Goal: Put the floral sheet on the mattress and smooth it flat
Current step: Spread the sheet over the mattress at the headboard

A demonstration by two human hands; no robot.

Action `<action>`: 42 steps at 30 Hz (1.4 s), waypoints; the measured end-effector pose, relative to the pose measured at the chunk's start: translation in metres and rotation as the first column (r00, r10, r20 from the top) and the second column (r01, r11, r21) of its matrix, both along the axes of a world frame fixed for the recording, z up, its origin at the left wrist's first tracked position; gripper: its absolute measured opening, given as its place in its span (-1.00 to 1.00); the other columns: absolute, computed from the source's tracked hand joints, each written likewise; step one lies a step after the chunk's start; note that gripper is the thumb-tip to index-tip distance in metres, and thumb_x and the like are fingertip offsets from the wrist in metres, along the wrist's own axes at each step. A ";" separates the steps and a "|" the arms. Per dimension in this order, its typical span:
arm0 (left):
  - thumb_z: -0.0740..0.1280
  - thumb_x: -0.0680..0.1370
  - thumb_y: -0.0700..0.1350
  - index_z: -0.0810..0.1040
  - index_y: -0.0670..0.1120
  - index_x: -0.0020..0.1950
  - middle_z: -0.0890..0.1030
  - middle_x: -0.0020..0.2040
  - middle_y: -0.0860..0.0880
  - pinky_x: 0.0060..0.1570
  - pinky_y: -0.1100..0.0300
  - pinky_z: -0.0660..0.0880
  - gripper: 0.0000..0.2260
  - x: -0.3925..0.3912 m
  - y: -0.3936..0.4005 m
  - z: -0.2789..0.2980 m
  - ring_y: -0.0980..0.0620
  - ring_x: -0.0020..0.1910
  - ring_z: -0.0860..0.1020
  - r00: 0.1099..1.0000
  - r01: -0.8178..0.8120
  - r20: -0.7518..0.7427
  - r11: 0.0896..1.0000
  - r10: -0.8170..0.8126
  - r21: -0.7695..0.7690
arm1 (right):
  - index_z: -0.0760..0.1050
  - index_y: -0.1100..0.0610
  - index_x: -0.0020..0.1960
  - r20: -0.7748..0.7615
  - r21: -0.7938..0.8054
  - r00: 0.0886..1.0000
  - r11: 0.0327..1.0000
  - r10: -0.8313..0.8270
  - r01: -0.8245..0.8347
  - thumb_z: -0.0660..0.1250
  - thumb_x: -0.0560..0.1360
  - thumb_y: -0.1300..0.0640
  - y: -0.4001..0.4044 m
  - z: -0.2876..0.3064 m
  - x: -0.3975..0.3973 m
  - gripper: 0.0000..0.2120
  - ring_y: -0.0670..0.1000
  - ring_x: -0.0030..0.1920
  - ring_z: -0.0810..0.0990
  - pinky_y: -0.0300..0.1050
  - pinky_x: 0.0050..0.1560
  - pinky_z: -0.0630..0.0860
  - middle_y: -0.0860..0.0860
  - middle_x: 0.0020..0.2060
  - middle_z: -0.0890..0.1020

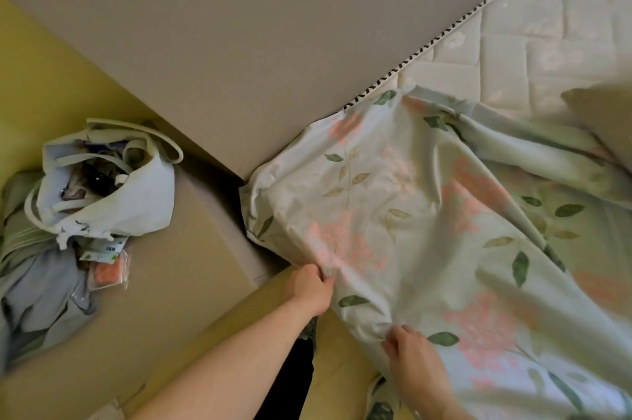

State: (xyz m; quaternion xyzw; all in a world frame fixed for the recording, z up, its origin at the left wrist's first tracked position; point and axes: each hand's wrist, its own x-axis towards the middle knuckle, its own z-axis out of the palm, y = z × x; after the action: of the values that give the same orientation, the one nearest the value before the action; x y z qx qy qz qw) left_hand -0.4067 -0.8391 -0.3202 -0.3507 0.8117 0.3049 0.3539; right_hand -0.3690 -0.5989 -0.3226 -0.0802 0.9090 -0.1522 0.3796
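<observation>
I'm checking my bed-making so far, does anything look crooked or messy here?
Yes. The floral sheet lies bunched and creased, leaving the quilted mattress bare at the top right. Your left hand and right hand pinch its near edge.

Floral sheet [427, 214] hides the mattress [513, 29] corner.

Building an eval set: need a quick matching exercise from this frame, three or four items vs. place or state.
Items:
1. sheet
2. mattress
3. bag
4. left hand

States:
A. bare and quilted at top right
B. pinching the sheet's edge
C. rumpled, partly over the bed corner
D. on the floor at left, stuffed full

Pairs: 1-C, 2-A, 3-D, 4-B
</observation>
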 end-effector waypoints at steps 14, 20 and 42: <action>0.27 0.62 0.15 0.36 0.08 0.44 0.42 0.41 0.06 0.14 0.05 0.51 -0.59 0.066 0.060 0.024 -0.06 0.27 0.52 0.992 0.024 -0.123 0.999 -0.026 -0.023 | 0.37 -0.20 0.11 -0.128 -0.197 0.972 0.965 -0.198 0.171 0.46 0.53 -0.01 0.110 0.041 0.071 -0.70 -0.17 -0.07 0.55 -0.24 -0.21 0.47 -0.25 0.03 0.47; 0.29 0.63 0.09 0.40 0.06 0.38 0.38 0.39 0.09 0.09 0.11 0.48 -0.66 0.097 0.095 0.039 0.03 0.18 0.50 0.986 0.090 -0.144 0.996 -0.089 0.002 | 0.38 -0.03 0.30 -0.036 -0.058 0.975 0.975 -0.217 0.215 0.40 0.54 -0.13 0.141 0.034 0.106 -0.58 0.04 0.20 0.53 -0.13 0.10 0.45 -0.07 0.15 0.43; 0.23 0.62 -0.16 -0.12 -0.08 0.69 -0.11 0.68 0.03 0.60 0.00 0.12 -0.26 0.153 0.144 0.035 -0.07 0.63 -0.02 0.760 0.645 -0.090 0.764 -0.644 -0.013 | 0.29 -0.01 -0.23 -0.143 0.044 0.902 0.908 -0.406 0.416 0.38 0.58 0.00 0.237 0.066 0.206 -0.69 0.02 -0.25 0.47 -0.02 -0.28 0.38 -0.08 -0.31 0.46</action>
State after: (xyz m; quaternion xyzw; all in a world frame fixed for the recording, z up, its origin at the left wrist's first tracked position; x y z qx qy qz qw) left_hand -0.2532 -0.6954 -0.2856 -0.0332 0.8948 0.1876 0.4038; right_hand -0.1635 -0.3618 -0.2563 0.1175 0.9333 -0.1899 0.2813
